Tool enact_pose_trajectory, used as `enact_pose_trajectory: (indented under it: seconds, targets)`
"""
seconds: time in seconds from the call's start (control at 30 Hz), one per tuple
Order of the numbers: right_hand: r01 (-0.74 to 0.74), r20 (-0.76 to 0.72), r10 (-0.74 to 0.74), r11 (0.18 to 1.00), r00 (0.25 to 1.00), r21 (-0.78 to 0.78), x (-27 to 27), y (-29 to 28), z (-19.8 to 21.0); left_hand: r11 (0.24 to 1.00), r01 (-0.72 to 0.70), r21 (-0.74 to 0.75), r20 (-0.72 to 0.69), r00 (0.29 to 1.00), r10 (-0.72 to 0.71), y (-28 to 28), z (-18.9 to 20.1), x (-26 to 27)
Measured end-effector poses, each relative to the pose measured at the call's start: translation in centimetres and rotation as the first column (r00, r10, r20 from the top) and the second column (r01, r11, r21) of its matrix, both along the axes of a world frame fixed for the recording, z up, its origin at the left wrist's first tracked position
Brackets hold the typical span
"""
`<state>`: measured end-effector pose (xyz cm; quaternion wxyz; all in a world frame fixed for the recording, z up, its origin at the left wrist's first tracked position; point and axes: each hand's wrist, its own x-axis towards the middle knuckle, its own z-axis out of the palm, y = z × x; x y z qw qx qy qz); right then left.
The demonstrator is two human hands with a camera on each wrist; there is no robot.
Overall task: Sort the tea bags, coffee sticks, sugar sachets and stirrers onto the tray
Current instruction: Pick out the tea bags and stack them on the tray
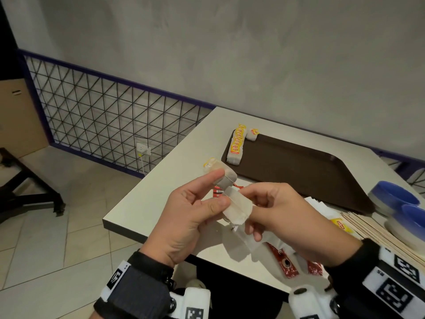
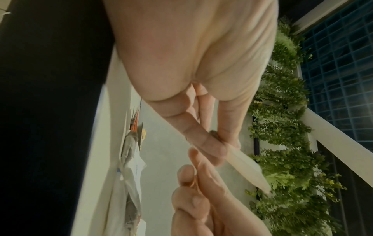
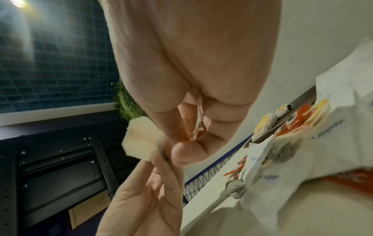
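Both hands are raised above the table's near left corner. My left hand (image 1: 219, 189) pinches a pale tea bag (image 1: 239, 207) between thumb and fingers. Its index finger also holds a darker tea bag with a yellow tag (image 1: 224, 174). My right hand (image 1: 248, 209) pinches the pale bag's other side. The left wrist view shows the tea bag (image 2: 247, 166) sticking out past the fingers; in the right wrist view the tea bag (image 3: 141, 138) shows as well. The brown tray (image 1: 305, 171) lies farther back. A row of tea bags (image 1: 236, 146) lines its far left corner.
Under my hands lies a pile of red coffee sticks (image 1: 287, 264) and white sugar sachets (image 1: 322, 209). Wooden stirrers (image 1: 381, 230) and blue bowls (image 1: 396, 200) sit at the right. A wire fence (image 1: 103, 111) and tiled floor are left of the table (image 1: 165, 180).
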<state>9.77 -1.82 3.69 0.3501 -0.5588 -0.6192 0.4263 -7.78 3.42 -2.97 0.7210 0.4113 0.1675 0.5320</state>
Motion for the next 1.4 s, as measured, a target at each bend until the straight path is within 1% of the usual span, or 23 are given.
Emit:
enact_pose_trajectory:
  seconds: [0.1,0.27,0.4,0.47,0.57,0.63,0.7,0.9,1.0,1.13,1.27,1.4]
  targets:
    - [0.066,-0.081,-0.064,0.998,0.995,0.018,0.1,-1.0,-0.6,0.999,-0.049,-0.022,0.022,0.999,0.049,0.0,0.2,0.2]
    - [0.121,-0.225,-0.116,0.993,0.967,0.011,0.1,-2.6,-0.5,0.993,-0.107,-0.040,0.022,0.994,0.108,0.2,0.1,0.5]
    - [0.175,-0.258,-0.160,0.984,0.953,0.033,-0.1,-3.1,-0.2,0.992,-0.121,-0.043,0.018,0.992,0.122,0.2,0.0,0.5]
    - [0.170,-0.306,-0.163,0.985,0.938,-0.004,-0.1,-3.3,0.0,0.991,-0.124,-0.045,0.015,0.992,0.124,0.2,0.0,0.5]
    - [0.125,-0.431,-0.157,0.987,0.888,-0.101,-0.2,-3.4,0.1,0.991,-0.122,-0.045,-0.003,0.992,0.122,0.2,0.0,0.5]
    - [0.097,-0.465,-0.145,0.987,0.874,-0.125,-0.2,-3.2,0.0,0.990,-0.130,-0.048,-0.008,0.992,0.130,0.1,0.1,0.6]
    - [0.097,-0.471,-0.142,0.988,0.871,-0.120,-0.3,-3.0,-0.1,0.988,-0.146,-0.048,-0.012,0.989,0.146,0.1,0.0,0.6]
    - [0.158,-0.491,-0.179,0.984,0.853,-0.085,-1.1,-2.5,-0.2,0.983,-0.185,-0.011,-0.049,0.982,0.184,0.0,-0.1,0.6]
    - [0.207,-0.503,-0.223,0.974,0.835,-0.089,-1.3,-2.1,-0.6,0.980,-0.197,0.005,-0.066,0.978,0.197,-0.1,-0.1,0.5]
    - [0.262,-0.508,-0.289,0.957,0.812,-0.125,-1.5,-1.6,-1.3,0.984,-0.178,0.020,-0.061,0.982,0.179,-0.2,-0.1,0.5]
    - [0.296,-0.434,-0.311,0.949,0.845,-0.105,-1.2,-1.3,-1.7,0.985,-0.172,0.026,-0.056,0.983,0.173,-0.2,-0.2,0.4]
    - [0.302,-0.344,-0.299,0.952,0.890,-0.046,-1.0,-1.1,-1.4,0.992,-0.121,0.038,-0.074,0.989,0.124,-0.3,-0.1,0.3]
